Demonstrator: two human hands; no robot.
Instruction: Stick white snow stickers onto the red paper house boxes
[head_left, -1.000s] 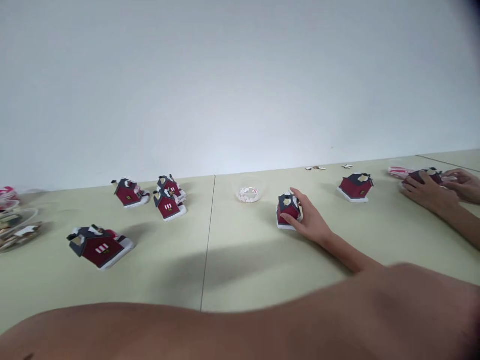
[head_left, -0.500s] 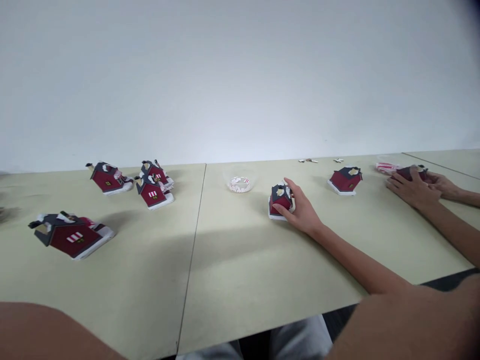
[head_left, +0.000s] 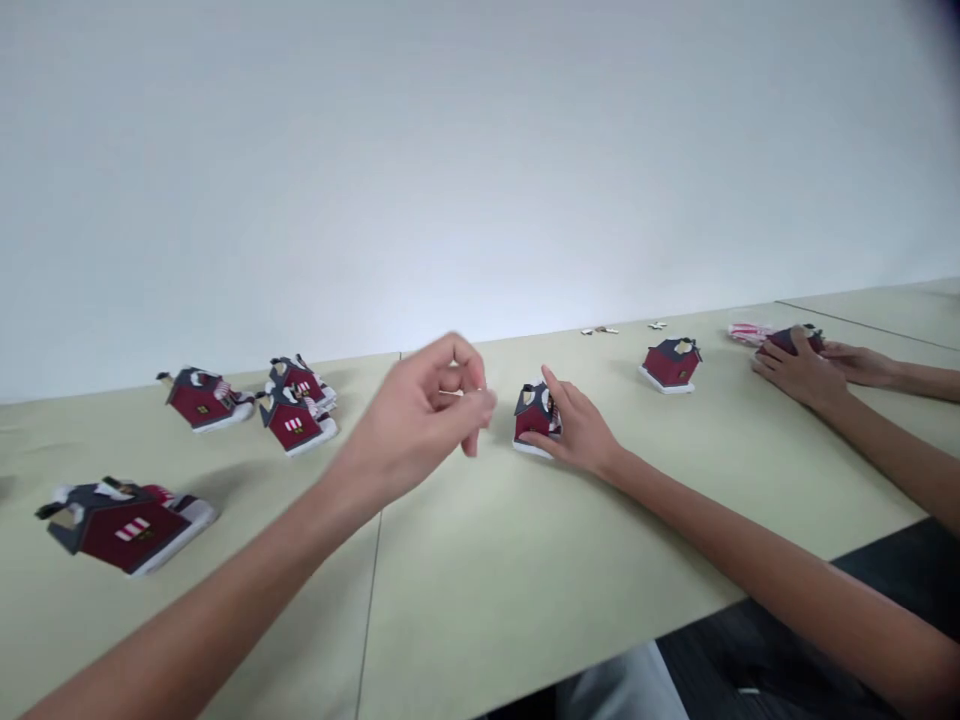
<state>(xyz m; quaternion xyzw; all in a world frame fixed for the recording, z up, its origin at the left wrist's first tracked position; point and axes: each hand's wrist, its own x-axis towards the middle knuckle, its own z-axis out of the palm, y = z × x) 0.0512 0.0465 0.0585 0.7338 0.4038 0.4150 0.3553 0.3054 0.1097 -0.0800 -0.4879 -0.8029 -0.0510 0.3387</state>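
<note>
My right hand (head_left: 574, 425) is wrapped round the side of a small red house (head_left: 531, 412) with a dark roof and white base, which stands on the table. Left of it, my left hand (head_left: 431, 405) is raised over the table with its fingers curled and the fingertips near the thumb. Whatever may be between those fingers is too small to make out. The shallow clear dish of white and red pieces is hidden behind my left hand.
Two red houses (head_left: 201, 400) (head_left: 295, 425) and another close behind stand at the left, with a larger-looking one (head_left: 131, 530) nearer. Another house (head_left: 670, 365) is right of centre, below small pieces (head_left: 600, 330). A co-worker's hands (head_left: 802, 375) hold a house beside a striped packet (head_left: 748, 333).
My left hand has come into view from the lower left and now covers the dish. My right hand stays on the house. The view has shifted slightly.
</note>
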